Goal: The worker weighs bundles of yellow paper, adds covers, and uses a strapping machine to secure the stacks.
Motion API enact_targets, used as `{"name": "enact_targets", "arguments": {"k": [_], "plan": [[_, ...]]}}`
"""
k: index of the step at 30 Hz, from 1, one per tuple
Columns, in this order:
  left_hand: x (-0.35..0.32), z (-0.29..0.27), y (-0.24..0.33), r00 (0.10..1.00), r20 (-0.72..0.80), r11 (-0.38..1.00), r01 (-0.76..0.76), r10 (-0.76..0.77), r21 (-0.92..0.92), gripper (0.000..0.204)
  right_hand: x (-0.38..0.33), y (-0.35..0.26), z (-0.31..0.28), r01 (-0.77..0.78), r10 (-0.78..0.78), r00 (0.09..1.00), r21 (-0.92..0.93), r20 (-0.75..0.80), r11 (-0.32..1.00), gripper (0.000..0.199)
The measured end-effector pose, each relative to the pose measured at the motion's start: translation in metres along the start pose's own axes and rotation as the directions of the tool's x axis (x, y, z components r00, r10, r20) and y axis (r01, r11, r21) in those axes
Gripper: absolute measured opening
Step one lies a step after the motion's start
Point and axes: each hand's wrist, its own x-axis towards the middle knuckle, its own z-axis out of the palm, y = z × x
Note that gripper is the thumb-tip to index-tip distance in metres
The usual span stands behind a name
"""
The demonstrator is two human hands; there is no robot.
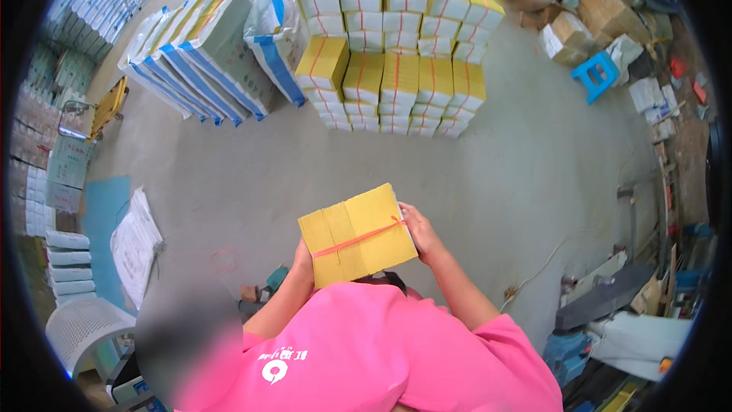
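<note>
In front of my body I carry a bundle (pixel 358 229) topped with yellow card, with red string tied across it. Its white side shows a little at the right edge. My left hand (pixel 303 256) grips its left side, the fingers mostly hidden beneath. On the opposite side my right hand (pixel 416 227) presses against the end near the knot, fingers partly out of sight. Ahead on the floor stand stacked bundles (pixel 396 76) of the same kind, with yellow tops, white sides and red string, in a lower front row and a taller back row.
White packages with blue stripes (pixel 202 57) stand left of the stacks. A blue stool (pixel 595 76) and cardboard boxes (pixel 610 11) are at the far right. A cable (pixel 534 273) crosses the floor. A blurred person in pink (pixel 187 343) is close at left, beside a grey chair (pixel 85 328).
</note>
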Motion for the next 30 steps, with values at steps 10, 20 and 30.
{"name": "enact_targets", "arguments": {"k": [10, 20, 30], "plan": [[0.145, 0.117, 0.095, 0.994, -0.101, 0.999, 0.048, -0.048, 0.000, 0.067, 0.221, -0.107, -0.042, -0.295, 0.291, 0.944, 0.005, 0.153, 0.955, 0.046], [0.360, 0.189, 0.128, 0.968, -0.237, 0.925, -0.019, -0.078, -0.381, 0.056, 0.514, -0.206, -0.068, -0.525, 0.631, 0.723, -0.369, 0.282, 0.767, 0.057], [0.555, 0.251, 0.170, 0.951, -0.217, 0.741, -0.307, 0.219, -0.597, 0.060, 0.800, -0.263, -0.051, 0.125, 0.401, 0.715, -0.669, 0.573, 0.732, 0.053]]}}
